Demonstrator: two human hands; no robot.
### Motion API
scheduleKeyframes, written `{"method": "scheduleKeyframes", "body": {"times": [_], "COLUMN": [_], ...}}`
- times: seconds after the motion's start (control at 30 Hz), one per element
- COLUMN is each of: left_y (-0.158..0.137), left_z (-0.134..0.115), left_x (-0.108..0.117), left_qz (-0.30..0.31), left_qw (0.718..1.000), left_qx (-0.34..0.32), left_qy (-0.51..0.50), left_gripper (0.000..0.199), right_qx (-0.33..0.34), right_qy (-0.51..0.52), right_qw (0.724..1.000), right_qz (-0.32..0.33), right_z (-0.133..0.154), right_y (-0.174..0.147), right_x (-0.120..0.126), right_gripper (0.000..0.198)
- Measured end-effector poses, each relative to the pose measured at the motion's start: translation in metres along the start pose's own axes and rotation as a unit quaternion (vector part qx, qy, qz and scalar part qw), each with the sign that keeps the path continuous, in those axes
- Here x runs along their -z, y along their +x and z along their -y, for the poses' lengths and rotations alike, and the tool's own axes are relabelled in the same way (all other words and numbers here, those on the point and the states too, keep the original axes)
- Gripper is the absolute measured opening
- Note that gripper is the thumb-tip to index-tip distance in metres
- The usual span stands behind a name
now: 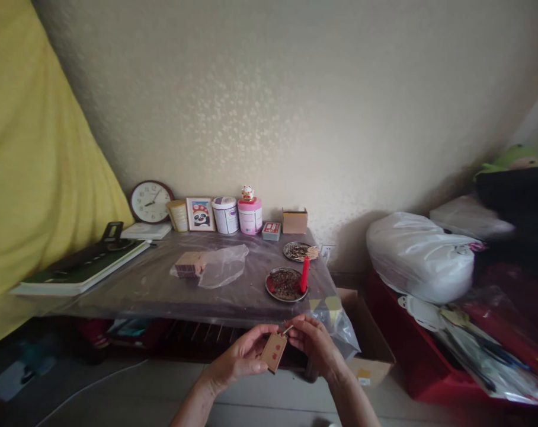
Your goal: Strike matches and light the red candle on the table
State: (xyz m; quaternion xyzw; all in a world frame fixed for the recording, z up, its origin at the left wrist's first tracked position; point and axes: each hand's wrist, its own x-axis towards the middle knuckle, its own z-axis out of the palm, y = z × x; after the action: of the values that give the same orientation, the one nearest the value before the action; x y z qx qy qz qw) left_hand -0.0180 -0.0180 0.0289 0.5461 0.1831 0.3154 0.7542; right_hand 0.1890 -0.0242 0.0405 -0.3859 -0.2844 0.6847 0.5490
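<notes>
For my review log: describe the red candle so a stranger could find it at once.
Start at the plastic-covered table against the wall. Near its front right corner lies a round metal dish of dark bits. The red candle stands upright at that dish's right edge, the only tall red stick there.

Holding a matchbox and match below the table

I am gripping the matchbox (274, 351) in my left hand (246, 356) and pinching a match (288, 329) with my right hand (312, 343), near the table (162, 284) edge.
</notes>
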Motion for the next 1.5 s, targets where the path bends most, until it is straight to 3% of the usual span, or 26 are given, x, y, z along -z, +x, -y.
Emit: {"method": "scheduleKeyframes", "body": {"times": [0.3, 0.7, 0.93, 1.17, 1.5], "left_y": [-0.001, 0.008, 0.012, 0.017, 0.017], "left_z": [-0.006, 0.001, 0.004, 0.004, 0.008], "left_x": [-0.002, 0.000, 0.001, 0.001, 0.002], "left_qz": [-0.003, -0.070, -0.105, -0.140, -0.159], "left_qw": [1.000, 0.995, 0.990, 0.985, 0.985], "left_qx": [-0.017, -0.051, -0.073, -0.091, -0.072], "left_qy": [-0.007, -0.043, -0.059, -0.047, -0.017], "left_gripper": [0.058, 0.057, 0.054, 0.047, 0.049], "right_qx": [0.033, 0.057, 0.121, 0.225, 0.251], "right_qy": [0.049, 0.044, -0.051, -0.202, -0.353], "right_qw": [0.998, 0.997, 0.990, 0.953, 0.901], "right_qz": [-0.029, -0.006, -0.040, -0.021, -0.005], "right_z": [0.000, -0.001, -0.009, -0.015, -0.025], "right_y": [0.002, 0.004, 0.011, 0.007, 0.008], "right_x": [0.002, 0.004, 0.008, 0.000, -0.003], "right_gripper": [0.026, 0.027, 0.026, 0.024, 0.025]}}
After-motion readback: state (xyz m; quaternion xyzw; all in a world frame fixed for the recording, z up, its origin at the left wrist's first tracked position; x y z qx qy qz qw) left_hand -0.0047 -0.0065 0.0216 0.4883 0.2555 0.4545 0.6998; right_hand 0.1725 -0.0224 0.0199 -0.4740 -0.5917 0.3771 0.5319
